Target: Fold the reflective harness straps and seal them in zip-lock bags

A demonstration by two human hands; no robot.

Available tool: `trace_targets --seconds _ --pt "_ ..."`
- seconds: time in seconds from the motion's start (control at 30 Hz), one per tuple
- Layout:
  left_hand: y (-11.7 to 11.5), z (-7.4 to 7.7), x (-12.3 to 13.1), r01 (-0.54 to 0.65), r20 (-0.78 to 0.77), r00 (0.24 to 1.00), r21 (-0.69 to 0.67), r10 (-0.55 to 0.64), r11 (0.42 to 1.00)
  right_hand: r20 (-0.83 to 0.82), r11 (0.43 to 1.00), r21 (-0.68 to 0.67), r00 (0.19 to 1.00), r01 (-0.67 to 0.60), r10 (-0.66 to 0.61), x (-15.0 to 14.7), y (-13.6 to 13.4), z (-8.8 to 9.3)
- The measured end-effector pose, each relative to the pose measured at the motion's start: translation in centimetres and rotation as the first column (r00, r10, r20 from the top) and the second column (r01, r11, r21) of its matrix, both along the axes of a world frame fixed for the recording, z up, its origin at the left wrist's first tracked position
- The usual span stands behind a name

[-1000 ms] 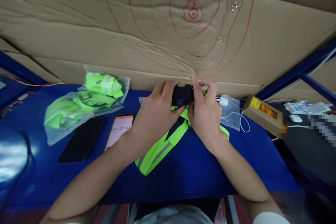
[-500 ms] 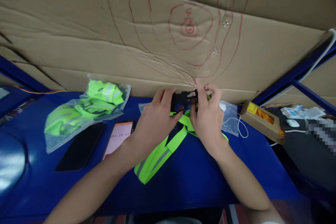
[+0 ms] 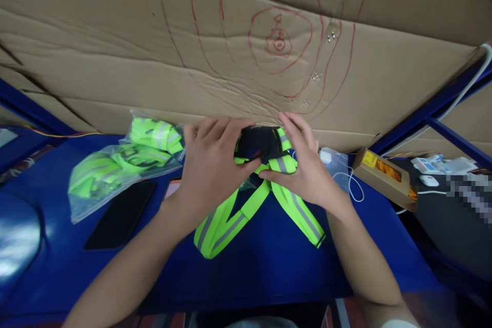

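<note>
A neon-green reflective harness (image 3: 246,215) with grey stripes lies on the table, its straps spreading toward me on both sides. At its top a flat black piece (image 3: 257,142) is between my hands. My left hand (image 3: 215,156) curves round the left side of this piece, thumb in front and fingers behind. On the right, my right hand (image 3: 303,164) holds folded green webbing beside the black piece, thumb low and fingers raised along its edge. My fingers partly cover the points of contact.
Clear bags of folded green straps (image 3: 126,156) lie at the left. A dark phone (image 3: 121,215) lies below them; another phone (image 3: 172,187) is mostly behind my left hand. At right are a white cable (image 3: 350,179) and a cardboard box (image 3: 384,177). A cardboard panel (image 3: 115,82) stands behind.
Both hands have shifted their hold, and the black buckle parts between them now look like one flat piece. A striped strap end now lies to the lower right. My left hand covers more of the phone.
</note>
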State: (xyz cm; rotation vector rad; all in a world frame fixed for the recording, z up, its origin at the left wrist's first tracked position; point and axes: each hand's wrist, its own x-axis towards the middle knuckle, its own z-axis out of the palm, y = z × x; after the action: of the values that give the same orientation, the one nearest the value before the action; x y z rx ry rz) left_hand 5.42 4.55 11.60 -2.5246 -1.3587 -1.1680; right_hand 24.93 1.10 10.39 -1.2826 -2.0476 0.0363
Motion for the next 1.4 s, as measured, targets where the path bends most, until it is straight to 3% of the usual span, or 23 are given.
trace_targets --seconds 0.1,0.17,0.3,0.43,0.63,0.7,0.8,0.87,1.0,1.07,1.2,1.4 --pt "-0.3 0.7 -0.4 0.167 0.066 0.984 -0.051 -0.163 0.985 -0.111 0.964 -0.133 0.97 -0.232 0.218 1.1 -0.1 0.6" --pt "-0.6 1.0 -0.6 0.278 0.161 0.952 -0.101 -0.26 0.955 -0.222 0.924 -0.189 0.931 -0.333 0.291 1.5 -0.3 0.8" --pt "-0.9 1.3 -1.1 0.43 0.338 0.869 -0.152 -0.362 0.89 -0.386 0.908 -0.18 0.876 -0.379 0.289 1.6 -1.2 0.9" --pt "-0.9 1.4 -1.4 0.527 0.406 0.818 -0.242 -0.408 0.815 -0.477 0.903 -0.195 0.841 -0.383 0.254 1.5 -1.9 1.3" --pt "-0.3 0.5 -0.3 0.663 0.563 0.71 -0.331 -0.423 0.672 -0.674 0.816 -0.174 0.671 -0.551 0.309 1.5 -1.9 1.2" --pt "-0.3 0.1 0.2 0.698 0.604 0.681 -0.365 -0.414 0.616 -0.629 0.837 -0.177 0.714 -0.517 0.308 1.6 -1.9 1.3" --pt "-0.3 -0.1 0.7 0.738 0.624 0.658 -0.423 -0.421 0.526 -0.491 0.924 -0.164 0.841 -0.346 0.227 1.7 -1.9 1.7" --pt "-0.3 -0.1 0.8 0.734 0.621 0.661 -0.42 -0.421 0.534 -0.425 0.965 -0.124 0.891 -0.232 0.159 1.5 -1.9 1.9" --pt "0.0 -0.3 1.1 0.65 0.587 0.714 -0.352 -0.383 0.673 -0.392 0.981 -0.082 0.911 -0.175 0.129 1.0 -1.7 1.8" --pt "-0.1 -0.4 1.3 0.611 0.564 0.742 -0.347 -0.363 0.712 -0.417 0.984 -0.039 0.898 -0.174 0.142 0.7 -1.5 1.6" --pt "-0.6 -0.6 1.5 0.643 0.595 0.716 -0.359 -0.365 0.677 -0.485 0.961 -0.058 0.849 -0.269 0.209 0.2 -1.2 1.1" --pt "-0.4 0.1 0.4 0.684 0.713 0.642 -0.368 -0.281 0.63 -0.65 0.858 -0.199 0.719 -0.473 0.246 1.2 -1.2 1.0"
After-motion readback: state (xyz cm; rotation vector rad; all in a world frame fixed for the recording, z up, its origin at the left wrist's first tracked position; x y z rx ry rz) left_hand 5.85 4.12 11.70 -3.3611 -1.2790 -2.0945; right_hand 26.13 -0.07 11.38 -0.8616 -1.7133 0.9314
